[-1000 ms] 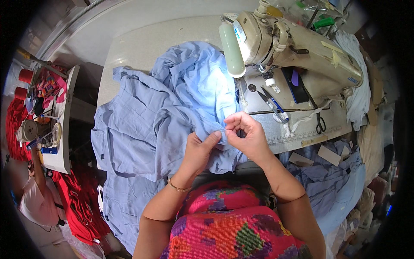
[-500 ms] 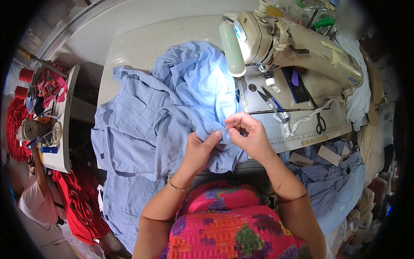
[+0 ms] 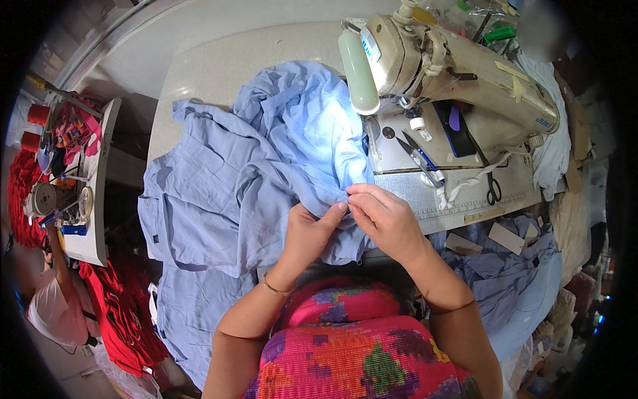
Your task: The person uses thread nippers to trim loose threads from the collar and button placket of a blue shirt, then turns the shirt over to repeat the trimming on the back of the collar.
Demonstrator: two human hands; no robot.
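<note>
Plain light-blue cloth point(image 3: 206, 169) at left hand point(image 3: 309, 233) and right hand point(image 3: 389, 218); cream sewing machine point(image 3: 478, 76) beyond right hand.
Pale-green lamp point(image 3: 358, 73) ahead of hands; purple piece point(image 3: 454, 120), dark slab point(image 3: 458, 143), white strip point(image 3: 468, 185) right of right hand; top point(image 3: 332, 339) below hands blotchy pink, orange, green, purple; red cloth point(image 3: 119, 316) with white marks, far left of left hand.

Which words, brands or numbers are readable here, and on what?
Sewing machine, arm: blue brand lettering, readable but left unquoted.
Sticker on its head: blue letters, partly hidden by lamp.
Ruler scale: markings too small.
Dark label on blue garment: too small.
</note>
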